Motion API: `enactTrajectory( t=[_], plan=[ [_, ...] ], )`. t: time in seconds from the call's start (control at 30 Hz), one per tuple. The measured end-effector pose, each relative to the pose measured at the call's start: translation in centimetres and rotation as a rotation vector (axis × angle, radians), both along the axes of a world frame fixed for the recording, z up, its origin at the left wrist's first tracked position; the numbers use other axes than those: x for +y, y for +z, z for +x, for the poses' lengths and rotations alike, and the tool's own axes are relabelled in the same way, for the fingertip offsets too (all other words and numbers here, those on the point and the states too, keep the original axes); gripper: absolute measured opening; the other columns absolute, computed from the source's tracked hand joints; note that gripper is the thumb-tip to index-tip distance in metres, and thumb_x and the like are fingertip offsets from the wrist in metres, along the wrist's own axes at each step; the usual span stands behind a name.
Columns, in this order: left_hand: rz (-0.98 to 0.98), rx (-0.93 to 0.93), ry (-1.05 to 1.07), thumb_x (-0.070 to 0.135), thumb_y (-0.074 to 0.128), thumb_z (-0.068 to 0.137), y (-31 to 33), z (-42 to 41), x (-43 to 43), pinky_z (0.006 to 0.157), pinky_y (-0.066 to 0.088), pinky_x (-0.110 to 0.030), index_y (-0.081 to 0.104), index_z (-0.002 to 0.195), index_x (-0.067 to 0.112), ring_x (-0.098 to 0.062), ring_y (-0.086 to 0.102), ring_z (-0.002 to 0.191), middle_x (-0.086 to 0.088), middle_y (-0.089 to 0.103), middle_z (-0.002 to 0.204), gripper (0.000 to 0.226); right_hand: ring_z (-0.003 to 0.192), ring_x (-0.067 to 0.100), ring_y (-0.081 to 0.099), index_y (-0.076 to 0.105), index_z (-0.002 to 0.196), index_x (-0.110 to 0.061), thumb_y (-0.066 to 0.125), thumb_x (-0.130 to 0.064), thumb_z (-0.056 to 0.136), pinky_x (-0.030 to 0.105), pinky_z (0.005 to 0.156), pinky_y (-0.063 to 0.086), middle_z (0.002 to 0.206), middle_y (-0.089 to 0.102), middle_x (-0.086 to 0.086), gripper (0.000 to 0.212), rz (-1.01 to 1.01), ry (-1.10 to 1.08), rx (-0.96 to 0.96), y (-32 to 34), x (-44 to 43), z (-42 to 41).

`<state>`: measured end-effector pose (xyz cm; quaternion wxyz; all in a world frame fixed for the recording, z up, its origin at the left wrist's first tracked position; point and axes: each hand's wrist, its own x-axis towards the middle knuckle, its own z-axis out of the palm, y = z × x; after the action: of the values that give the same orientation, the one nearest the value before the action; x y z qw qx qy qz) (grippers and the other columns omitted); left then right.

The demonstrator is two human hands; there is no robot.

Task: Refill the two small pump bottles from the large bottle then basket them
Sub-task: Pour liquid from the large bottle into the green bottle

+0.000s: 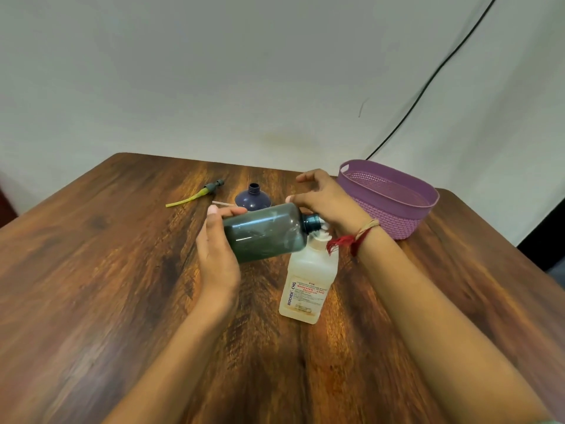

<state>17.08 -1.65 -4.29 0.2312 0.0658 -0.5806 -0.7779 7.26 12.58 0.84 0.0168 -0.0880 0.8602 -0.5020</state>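
Observation:
My left hand [214,249] grips a large dark translucent bottle [263,232] and holds it nearly on its side above the table. Its open neck [312,222] points right, over the top of a white labelled bottle [307,289] that stands upright. My right hand [327,203] is at that neck, with the thumb against the dark bottle's shoulder and the index finger raised. Its lower fingers are hidden over the white bottle's top [321,235]. A small purple bottle [253,198] with an open neck stands behind. The purple basket [394,203] stands at the right.
A pump head with a yellow-green tube [195,195] lies at the back left of the wooden table [91,286]. A thin white tube [222,203] lies beside the purple bottle. A black cable [428,87] runs down the wall behind the basket.

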Motion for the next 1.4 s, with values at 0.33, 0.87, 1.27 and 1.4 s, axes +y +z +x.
enactTrajectory(
  t=[0.33, 0.87, 1.27, 1.4],
  plan=[
    [0.017, 0.012, 0.004, 0.053, 0.030, 0.094, 0.3, -0.5, 0.0, 0.085, 0.051, -0.055, 0.064, 0.092, 0.018, -0.013, 0.065, 0.091, -0.001, 0.067, 0.100, 0.050, 0.084, 0.016, 0.062, 0.061, 0.104, -0.007, 0.066, -0.015, 0.087, 0.032, 0.083, 0.053, 0.096, 0.065, 0.006, 0.020, 0.006, 0.052, 0.007, 0.5, -0.2, 0.0],
    [-0.043, -0.074, -0.096, 0.058, 0.026, 0.093, 0.4, 0.1, -1.0, 0.086, 0.054, -0.054, 0.065, 0.089, 0.020, -0.029, 0.067, 0.099, -0.009, 0.069, 0.101, 0.055, 0.077, 0.014, 0.064, 0.062, 0.090, -0.016, 0.062, -0.029, 0.090, 0.039, 0.086, 0.055, 0.083, 0.067, -0.002, 0.012, 0.143, 0.033, 0.135, 1.0, -0.4, 0.5],
    [-0.081, -0.047, -0.097, 0.048, 0.025, 0.101, 0.5, 0.5, -1.1, 0.087, 0.051, -0.062, 0.064, 0.096, 0.019, -0.026, 0.067, 0.100, -0.009, 0.069, 0.105, 0.049, 0.070, 0.013, 0.061, 0.063, 0.091, -0.015, 0.053, -0.039, 0.094, 0.041, 0.080, 0.054, 0.072, 0.066, -0.004, 0.026, 0.214, -0.025, 0.198, 1.3, -0.4, 0.7],
    [-0.098, -0.026, -0.071, 0.059, 0.029, 0.095, 1.1, 0.2, -1.1, 0.088, 0.051, -0.062, 0.064, 0.095, 0.022, -0.026, 0.065, 0.102, -0.011, 0.067, 0.109, 0.052, 0.065, 0.009, 0.058, 0.062, 0.086, -0.016, 0.055, -0.033, 0.094, 0.036, 0.077, 0.050, 0.069, 0.063, -0.005, 0.020, 0.153, -0.010, 0.164, 1.2, -0.5, 0.4]
  ],
)
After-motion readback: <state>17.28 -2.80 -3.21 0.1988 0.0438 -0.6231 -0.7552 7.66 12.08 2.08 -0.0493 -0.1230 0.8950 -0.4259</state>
